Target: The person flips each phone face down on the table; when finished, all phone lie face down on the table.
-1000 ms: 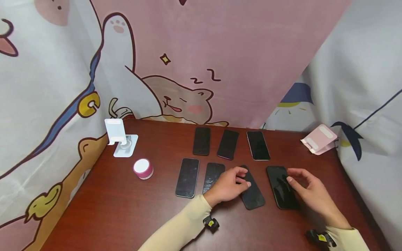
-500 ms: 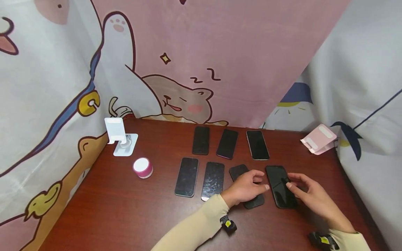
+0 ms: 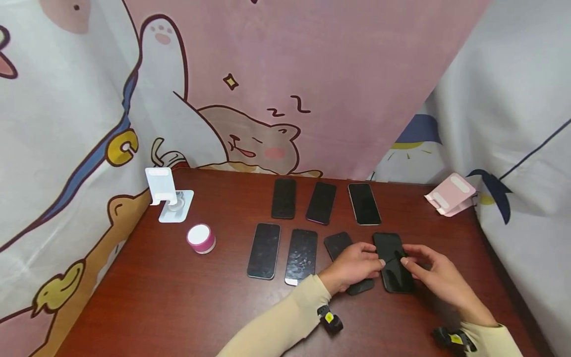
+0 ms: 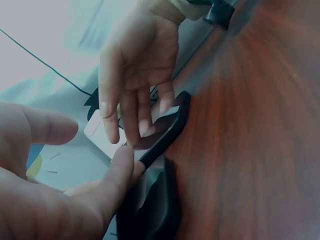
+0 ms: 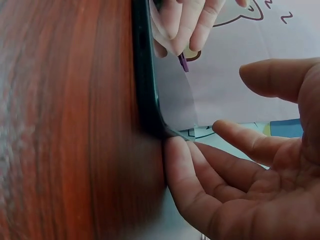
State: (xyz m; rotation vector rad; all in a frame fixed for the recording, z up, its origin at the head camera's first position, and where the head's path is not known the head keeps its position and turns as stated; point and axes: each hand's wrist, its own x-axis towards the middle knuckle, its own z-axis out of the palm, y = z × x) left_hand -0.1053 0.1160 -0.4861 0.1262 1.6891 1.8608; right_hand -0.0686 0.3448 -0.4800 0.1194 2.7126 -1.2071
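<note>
A black smartphone lies between my two hands at the right of the row nearest me. My left hand holds its left edge; in the left wrist view a thumb sits at that edge with another fingertip close behind it. My right hand holds the right edge, its curled fingertips at the casing near a corner. My right thumb is raised clear in the right wrist view. Beneath my left hand is another dark smartphone, partly hidden. Whether the held phone is fully off the table cannot be seen.
Further left lie a smudged smartphone and another phone. Behind them are three more phones, the rightmost silver-edged. A white phone stand and pink-sided jar are at left, a pink stand at right. Printed curtains enclose the table.
My left hand has moved right, across the neighbouring phone, to the left edge of the black smartphone. That smartphone has shifted slightly left. My right hand has stayed at its right edge.
</note>
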